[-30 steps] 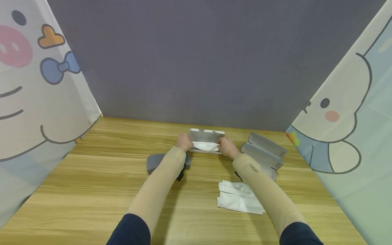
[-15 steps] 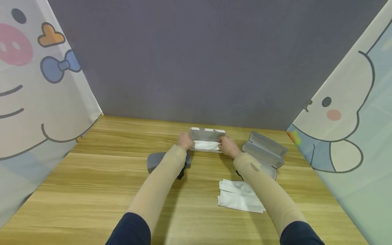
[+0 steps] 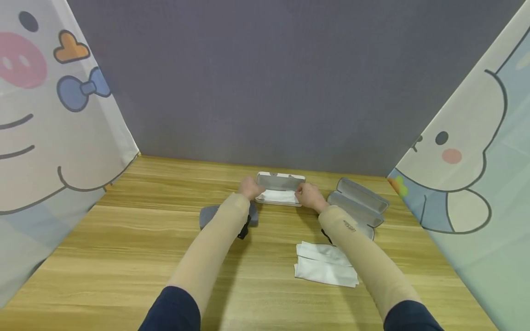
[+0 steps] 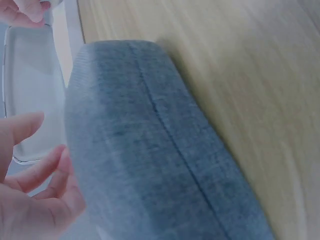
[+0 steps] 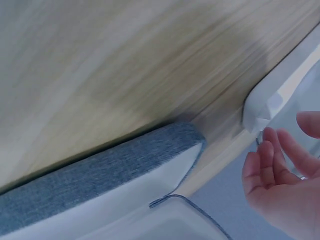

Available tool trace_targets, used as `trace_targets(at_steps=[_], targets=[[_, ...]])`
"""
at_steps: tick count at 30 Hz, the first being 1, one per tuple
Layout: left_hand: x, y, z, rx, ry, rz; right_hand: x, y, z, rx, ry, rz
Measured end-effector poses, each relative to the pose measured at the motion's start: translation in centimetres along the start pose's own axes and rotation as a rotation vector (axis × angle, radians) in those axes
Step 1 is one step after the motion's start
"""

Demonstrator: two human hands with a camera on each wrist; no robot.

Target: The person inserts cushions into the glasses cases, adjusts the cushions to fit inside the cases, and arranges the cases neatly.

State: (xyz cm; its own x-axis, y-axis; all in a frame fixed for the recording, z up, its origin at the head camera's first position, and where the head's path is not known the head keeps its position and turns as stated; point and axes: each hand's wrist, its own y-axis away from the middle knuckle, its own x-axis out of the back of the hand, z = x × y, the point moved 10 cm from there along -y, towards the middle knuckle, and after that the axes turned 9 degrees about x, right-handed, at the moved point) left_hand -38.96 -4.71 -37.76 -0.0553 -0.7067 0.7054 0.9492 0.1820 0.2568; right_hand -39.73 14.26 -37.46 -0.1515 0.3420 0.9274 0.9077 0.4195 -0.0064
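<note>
A white glasses case with a grey lining lies open near the back of the table, its lid raised at the far side. Inside it a white cloth stretches along the bottom half. My left hand is at the case's left end, thumb and fingers apart with nothing between them in the left wrist view. At the right end is my right hand, fingers loosely bent and thumb spread away from them in the right wrist view. Beside the left forearm sits a closed blue-grey fabric glasses case.
Another glasses case, grey inside and blue fabric outside, lies open to the right, partly behind the right forearm. Nearer the front, folded white cloths lie partly under that forearm in view. A dark grey panel stands along the table's back edge.
Both hands have let go of the cloth's ends, and the left fingers have lifted slightly. The cloth now lies flatter in the white case.
</note>
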Motion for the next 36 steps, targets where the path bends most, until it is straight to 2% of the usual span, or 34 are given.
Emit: trace_targets(at_steps=[9, 15, 20, 25, 30, 36], targets=[[-0.7, -0.2, -0.6, 0.104, 0.136, -0.131, 0.7, 0.2, -0.6, 0.009, -0.08, 0.005], [-0.7, -0.4, -0.7, 0.16, 0.172, -0.148, 0.8, 0.2, -0.3, -0.016, -0.164, -0.012], [-0.8, -0.6, -1.0, 0.175, 0.227, -0.172, 0.8, 0.8, -0.1, -0.081, -0.255, -0.045], [-1.0, -0.3, -1.2, 0.178, 0.334, -0.226, 0.6, 1.5, 0.5, -0.201, -0.402, -0.084], [-0.9, -0.2, -1.4, 0.205, 0.362, -0.229, 0.2, 1.6, 1.2, -0.287, -0.564, -0.101], [-1.3, -0.4, -1.6, 0.231, 0.398, -0.24, -0.3, 1.7, 1.6, -0.345, -0.73, -0.09]])
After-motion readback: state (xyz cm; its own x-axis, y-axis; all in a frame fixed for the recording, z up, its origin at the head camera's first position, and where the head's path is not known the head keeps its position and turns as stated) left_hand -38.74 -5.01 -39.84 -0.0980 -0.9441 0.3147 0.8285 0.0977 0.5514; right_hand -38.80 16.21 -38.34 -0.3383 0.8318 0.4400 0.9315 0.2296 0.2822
